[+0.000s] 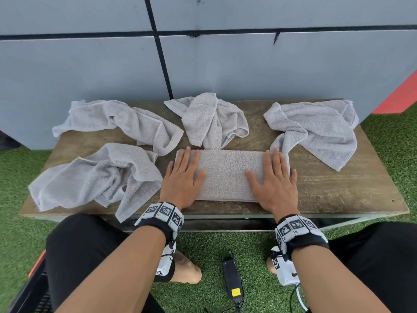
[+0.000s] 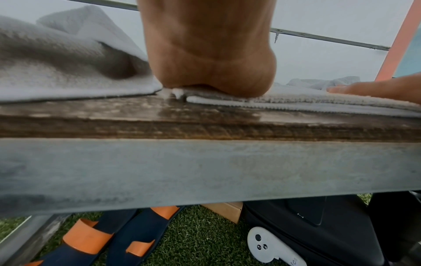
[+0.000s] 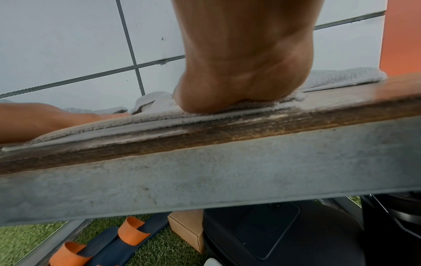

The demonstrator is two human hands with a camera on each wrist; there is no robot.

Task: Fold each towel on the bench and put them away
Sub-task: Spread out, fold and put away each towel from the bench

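A folded grey towel (image 1: 228,175) lies as a flat rectangle at the front middle of the wooden bench (image 1: 338,188). My left hand (image 1: 184,175) presses flat on its left end, fingers straight and spread. My right hand (image 1: 274,177) presses flat on its right end the same way. In the left wrist view the heel of my left hand (image 2: 212,72) rests on the folded towel (image 2: 296,102). In the right wrist view the heel of my right hand (image 3: 241,81) bears on the towel's edge (image 3: 136,118). Several crumpled grey towels lie around: front left (image 1: 94,177), back left (image 1: 126,123), back middle (image 1: 212,120), right (image 1: 320,132).
A grey panelled wall (image 1: 203,59) stands right behind the bench. Green artificial turf (image 1: 392,154) surrounds it. A black power adapter (image 1: 232,279) lies on the turf between my feet. Under the bench are orange-strapped sandals (image 2: 102,239), a cardboard box (image 3: 187,228) and a black case (image 3: 284,237).
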